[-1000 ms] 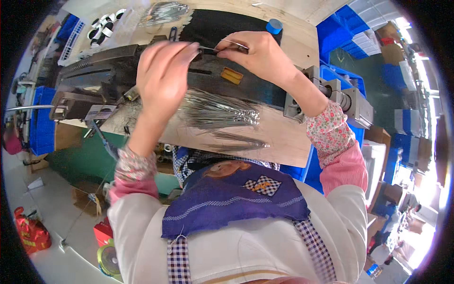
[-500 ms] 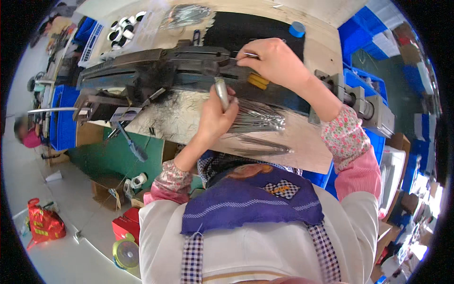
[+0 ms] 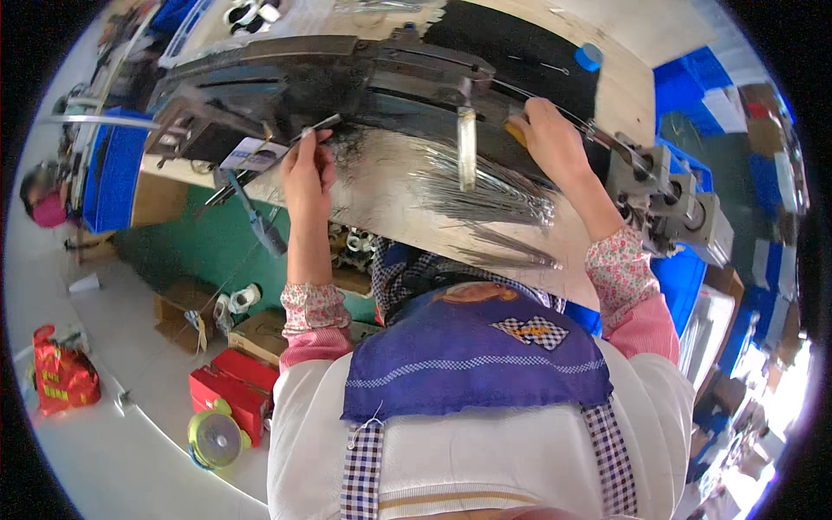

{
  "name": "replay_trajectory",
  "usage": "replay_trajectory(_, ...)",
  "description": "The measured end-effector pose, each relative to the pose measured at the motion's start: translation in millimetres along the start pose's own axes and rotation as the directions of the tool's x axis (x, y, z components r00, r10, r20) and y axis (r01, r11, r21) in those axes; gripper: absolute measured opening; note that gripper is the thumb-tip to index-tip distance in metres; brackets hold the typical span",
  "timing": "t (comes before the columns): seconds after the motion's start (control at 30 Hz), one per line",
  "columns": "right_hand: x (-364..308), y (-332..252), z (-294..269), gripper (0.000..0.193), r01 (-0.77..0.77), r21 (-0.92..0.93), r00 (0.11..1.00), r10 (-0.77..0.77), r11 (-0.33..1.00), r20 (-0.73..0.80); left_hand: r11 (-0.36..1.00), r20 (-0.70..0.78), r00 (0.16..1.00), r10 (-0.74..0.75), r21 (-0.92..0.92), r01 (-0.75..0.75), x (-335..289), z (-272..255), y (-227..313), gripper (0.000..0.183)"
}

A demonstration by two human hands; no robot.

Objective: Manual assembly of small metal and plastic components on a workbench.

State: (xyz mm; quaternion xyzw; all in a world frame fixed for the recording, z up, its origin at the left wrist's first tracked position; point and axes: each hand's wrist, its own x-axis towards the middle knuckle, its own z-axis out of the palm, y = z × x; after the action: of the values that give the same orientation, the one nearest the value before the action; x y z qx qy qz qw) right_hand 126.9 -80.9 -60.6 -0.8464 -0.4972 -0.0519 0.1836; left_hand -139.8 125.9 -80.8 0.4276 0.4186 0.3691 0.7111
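Note:
A long dark metal bench machine (image 3: 338, 74) runs across the worktable. My left hand (image 3: 308, 169) has its fingers closed at the light-coloured end of a metal bar (image 3: 328, 122) on the machine's near side. At the right, my right hand (image 3: 555, 143) is closed around a yellow block (image 3: 517, 132), mostly hidden by the fingers. A pale upright lever handle (image 3: 467, 149) stands between my hands, with neither touching it. From near the lever a thin metal rod (image 3: 542, 100) stretches right, above my right hand. Below lies a bundle of thin metal wires (image 3: 494, 191).
A motor-like metal assembly (image 3: 672, 204) sits at the table's right end. On the black mat (image 3: 511, 43) are a blue round cap (image 3: 588, 57) and a thin wire piece. Blue bins (image 3: 113, 186) flank the table. A red box (image 3: 234, 390) stands on the floor.
My left hand has left the pale lever handle and moved left to the metal bar. My right hand has come down from the rod onto the yellow block. The view has shifted.

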Motion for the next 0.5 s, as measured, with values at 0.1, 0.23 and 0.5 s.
replay_trajectory(0.1,-28.8,-5.8,-35.1,0.026,0.092,0.175,0.983,-0.117,0.98,0.139,0.981,-0.04,0.994,0.099,-0.163,-0.105,-2.1,1.7,-18.3,0.02)
replay_trajectory(0.23,-61.5,-12.1,-117.8,0.027,-0.058,0.405,0.972,-0.041,0.913,0.23,0.914,0.101,0.914,0.394,-0.15,-0.377,-56.7,64.4,-10.4,0.02)
replay_trajectory(0.5,-60.1,4.0,-174.3,0.021,-0.209,0.299,0.978,0.194,0.931,0.082,0.908,0.76,0.549,-0.348,0.126,0.4,-79.8,209.5,-12.3,0.023)
